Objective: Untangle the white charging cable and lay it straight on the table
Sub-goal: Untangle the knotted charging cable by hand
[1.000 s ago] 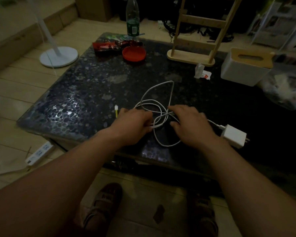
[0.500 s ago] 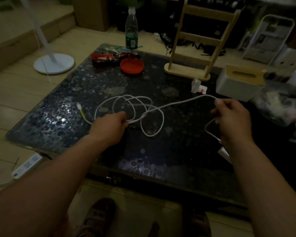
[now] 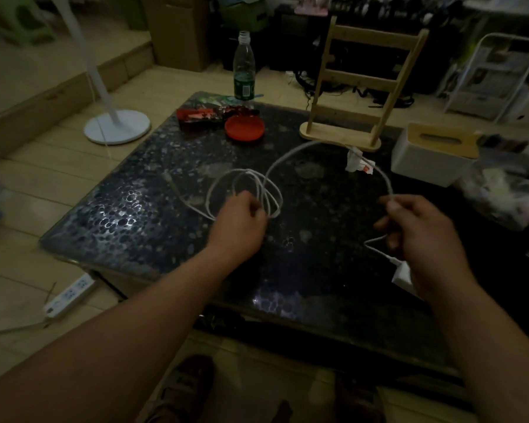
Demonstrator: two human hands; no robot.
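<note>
The white charging cable [image 3: 290, 154] loops over the dark speckled table [image 3: 129, 209]. Several coils bunch at the centre, where my left hand [image 3: 239, 221] pinches them. A long arc rises from the coils toward the back and curves down to my right hand [image 3: 419, 224], which grips that strand. Below my right hand the cable runs to the white charger plug [image 3: 402, 274], partly hidden by my wrist. The cable's free end with its small connector [image 3: 169, 178] lies on the table to the left of the coils.
At the back of the table stand a wooden rack [image 3: 361, 87], a red dish [image 3: 244, 128], a dark snack packet [image 3: 202, 116], a plastic bottle [image 3: 244, 71] and a white tissue box [image 3: 431, 154]. A crumpled paper scrap [image 3: 359, 161] lies near the rack. A plastic bag [image 3: 507, 190] sits at right.
My right hand has lifted its strand into a tall arc toward the back. The coils have drawn tighter by my left hand, and the view has tilted upward.
</note>
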